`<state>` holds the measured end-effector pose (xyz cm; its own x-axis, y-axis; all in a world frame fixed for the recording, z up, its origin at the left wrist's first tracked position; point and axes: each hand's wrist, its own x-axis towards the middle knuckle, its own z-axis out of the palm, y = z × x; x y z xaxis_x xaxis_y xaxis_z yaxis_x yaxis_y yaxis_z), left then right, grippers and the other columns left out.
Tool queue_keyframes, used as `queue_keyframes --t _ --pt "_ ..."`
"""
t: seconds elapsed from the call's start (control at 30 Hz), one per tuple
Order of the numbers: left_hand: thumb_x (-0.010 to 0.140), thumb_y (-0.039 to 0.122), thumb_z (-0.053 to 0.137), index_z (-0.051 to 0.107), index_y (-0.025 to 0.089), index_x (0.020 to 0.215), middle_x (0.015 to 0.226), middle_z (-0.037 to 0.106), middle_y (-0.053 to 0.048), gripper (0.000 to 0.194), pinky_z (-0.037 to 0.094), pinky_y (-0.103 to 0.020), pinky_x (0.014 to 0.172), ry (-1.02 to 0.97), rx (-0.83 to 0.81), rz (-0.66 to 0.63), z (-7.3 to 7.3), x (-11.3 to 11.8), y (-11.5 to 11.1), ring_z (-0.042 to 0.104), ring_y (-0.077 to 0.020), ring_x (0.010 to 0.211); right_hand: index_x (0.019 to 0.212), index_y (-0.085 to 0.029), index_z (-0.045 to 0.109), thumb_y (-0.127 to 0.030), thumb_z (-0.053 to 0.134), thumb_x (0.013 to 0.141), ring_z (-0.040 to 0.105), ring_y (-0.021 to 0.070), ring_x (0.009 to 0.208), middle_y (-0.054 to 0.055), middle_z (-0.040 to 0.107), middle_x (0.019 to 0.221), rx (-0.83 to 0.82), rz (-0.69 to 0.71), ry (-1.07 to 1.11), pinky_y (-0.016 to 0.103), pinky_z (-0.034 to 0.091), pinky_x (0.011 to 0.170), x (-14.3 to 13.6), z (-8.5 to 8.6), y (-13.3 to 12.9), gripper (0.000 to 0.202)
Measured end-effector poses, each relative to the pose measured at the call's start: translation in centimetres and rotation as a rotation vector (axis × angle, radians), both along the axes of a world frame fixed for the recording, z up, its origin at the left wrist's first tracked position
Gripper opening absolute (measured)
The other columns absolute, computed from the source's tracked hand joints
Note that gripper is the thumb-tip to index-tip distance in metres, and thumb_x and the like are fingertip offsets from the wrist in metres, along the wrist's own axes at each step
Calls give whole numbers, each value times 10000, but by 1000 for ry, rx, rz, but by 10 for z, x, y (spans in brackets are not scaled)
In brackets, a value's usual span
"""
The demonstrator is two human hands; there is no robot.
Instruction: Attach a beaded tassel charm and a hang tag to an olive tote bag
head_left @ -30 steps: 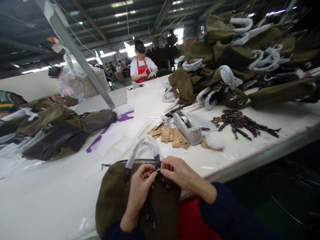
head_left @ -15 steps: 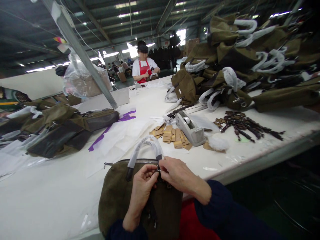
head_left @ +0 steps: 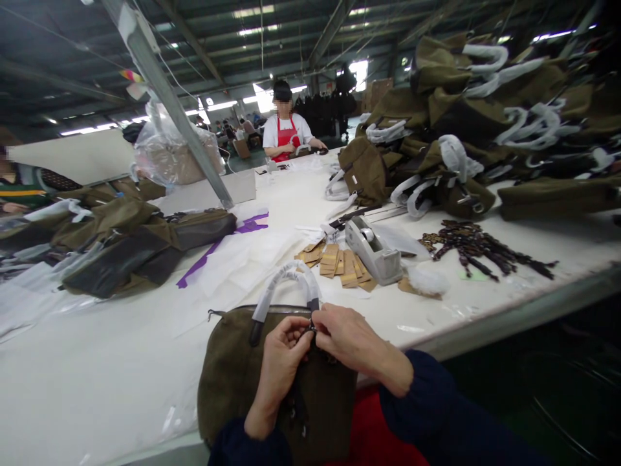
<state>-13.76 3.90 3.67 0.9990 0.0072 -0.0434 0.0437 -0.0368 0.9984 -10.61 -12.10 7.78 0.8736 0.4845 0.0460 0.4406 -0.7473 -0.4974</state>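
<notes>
An olive handbag [head_left: 228, 375] stands at the table's front edge, its curved handle [head_left: 286, 275] wrapped in white film. At the right foot of the handle, my left hand [head_left: 284, 356] pinches a small metal clasp [head_left: 311, 325] between thumb and forefinger. My right hand [head_left: 347, 333] is closed on the same clasp from the other side, its fingertips touching those of the left. Below them a dark strap with metal ends [head_left: 299, 411] hangs over the bag's front. Fingers partly hide the clasp, so how it is fastened cannot be seen.
A grey tape dispenser [head_left: 376, 252] stands behind the bag, beside brown cardboard tags [head_left: 339, 262]. Dark braided straps [head_left: 485, 249] lie to the right. Olive bags are heaped at right [head_left: 451, 116] and left [head_left: 121, 246]. A co-worker in a red apron [head_left: 286, 133] stands across the white table [head_left: 121, 362].
The view has shifted slightly, so things appear a little to the right. Both my hands stay at the clasp. The co-worker's one hand has moved outward over the table.
</notes>
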Motion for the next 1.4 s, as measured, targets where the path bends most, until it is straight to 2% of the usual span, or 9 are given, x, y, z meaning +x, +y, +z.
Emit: queue_keyframes --t 0.23,0.6,0.8,0.97,1.17,1.4 --pt "773 327 733 651 137 939 706 641 3 265 442 -163 488 -9 13 -4 -2 -1 1 541 -93 580 783 -184 598 -198 572 820 410 121 673 -3 525 755 60 -47 -11 266 212 600 -6 -6 0 47" --pt "808 322 705 655 148 946 700 643 5 228 438 -167 504 -45 26 -28 -4 -2 1 549 -93 578 860 -190 635 -213 545 845 461 135 703 19 568 822 13 -60 -28 281 215 604 -8 -4 7 94" --pt "789 328 721 654 148 938 760 667 -16 243 457 -183 532 -47 42 -8 -2 -4 0 582 -117 634 820 -186 622 -183 553 840 468 129 698 4 557 784 73 -81 -38 274 244 616 -11 -11 5 72" --pt "818 318 691 662 155 958 765 668 -12 217 453 -187 546 -52 48 -23 -2 -4 0 579 -113 628 932 -187 644 -175 533 866 514 147 765 22 591 862 73 -53 -64 277 287 661 -12 -13 8 130" --pt "811 317 693 650 154 948 722 642 4 217 445 -183 521 -28 49 -19 -2 -2 0 558 -107 603 898 -188 645 -187 544 863 523 148 766 21 592 852 53 -48 -11 279 291 655 -9 -10 7 107" --pt "822 305 683 658 162 975 801 675 -20 211 462 -201 578 -56 72 -7 -2 -5 -2 590 -123 663 933 -184 631 -189 504 870 516 160 780 34 589 883 55 -31 -46 289 281 661 -8 -15 9 142"
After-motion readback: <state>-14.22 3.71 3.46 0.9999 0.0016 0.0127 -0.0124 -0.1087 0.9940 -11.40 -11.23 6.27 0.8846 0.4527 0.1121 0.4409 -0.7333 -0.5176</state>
